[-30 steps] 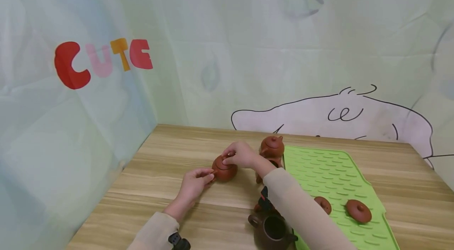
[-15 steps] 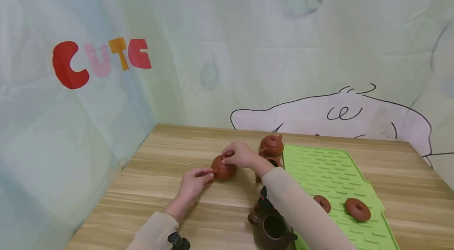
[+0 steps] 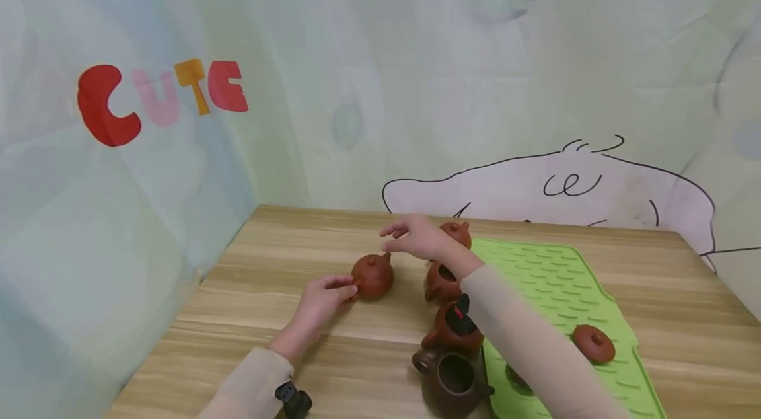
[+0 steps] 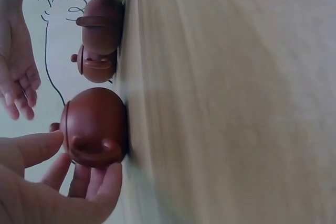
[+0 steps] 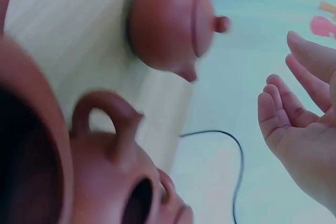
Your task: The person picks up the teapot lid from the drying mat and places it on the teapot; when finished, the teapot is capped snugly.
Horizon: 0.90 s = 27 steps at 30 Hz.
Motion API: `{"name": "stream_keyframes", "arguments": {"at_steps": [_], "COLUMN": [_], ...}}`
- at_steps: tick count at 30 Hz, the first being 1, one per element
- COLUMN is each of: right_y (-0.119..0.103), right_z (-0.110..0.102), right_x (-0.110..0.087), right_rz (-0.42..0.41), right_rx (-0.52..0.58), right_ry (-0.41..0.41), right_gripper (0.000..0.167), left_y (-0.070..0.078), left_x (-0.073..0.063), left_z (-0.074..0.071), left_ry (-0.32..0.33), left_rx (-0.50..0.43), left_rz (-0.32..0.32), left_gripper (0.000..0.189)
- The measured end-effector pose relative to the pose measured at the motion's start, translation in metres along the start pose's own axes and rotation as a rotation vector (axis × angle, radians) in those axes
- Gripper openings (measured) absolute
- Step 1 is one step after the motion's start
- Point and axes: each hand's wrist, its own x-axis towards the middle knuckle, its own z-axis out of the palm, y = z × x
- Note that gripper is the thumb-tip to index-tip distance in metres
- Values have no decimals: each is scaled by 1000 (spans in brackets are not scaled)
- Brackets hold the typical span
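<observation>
Altogether five teapots (image 3: 372, 279), two hands (image 3: 324, 300).

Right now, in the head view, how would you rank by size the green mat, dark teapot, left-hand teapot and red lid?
Largest to smallest, as they look:
1. Green mat
2. Dark teapot, possibly because it's nearer
3. Held teapot
4. Red lid

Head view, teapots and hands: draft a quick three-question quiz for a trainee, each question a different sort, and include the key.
1. True or false: the left hand holds a lidded teapot at its handle side.
2. What does the right hand hold? A) a lid; B) nothing; C) a cup.
3. Fill in, "uncovered" or "lidded": the dark brown teapot stands ____.

Key: 1 true; 2 B; 3 uncovered.
</observation>
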Motion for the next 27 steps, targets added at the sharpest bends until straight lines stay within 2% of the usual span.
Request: {"name": "stream_keyframes", "arguments": {"at_steps": [7,9,13,15,17,20,27], "right_y": [6,11,25,33,40,50,74], "right_z": [-33,-41,-56,-62,-68,-76,-86], "right_x": [-36,-47,-70,-82,-96,-116,-161], "right_rz": [-67,-82,-109,-126,-139,-157,-106], "right_rx": [35,58,66,48,27,1,7], "right_ry": [31,47,85,103,125,169,251], "right_gripper": [32,31,30,29,28,28,27], "left_y": [12,15,20,21,21,19,18], "left_x": [-5,-8,-15,-18,-20,-22,-22], "left_z": [5,8,16,21,27,37,56], "left_ry": [17,34,37,20,-9,-47,-99], "left_rx": [70,97,114,108,91,62,54], "left_rz": [46,89,226,286,318,339,405], "left_gripper": [31,33,34,34,34,33,29]}}
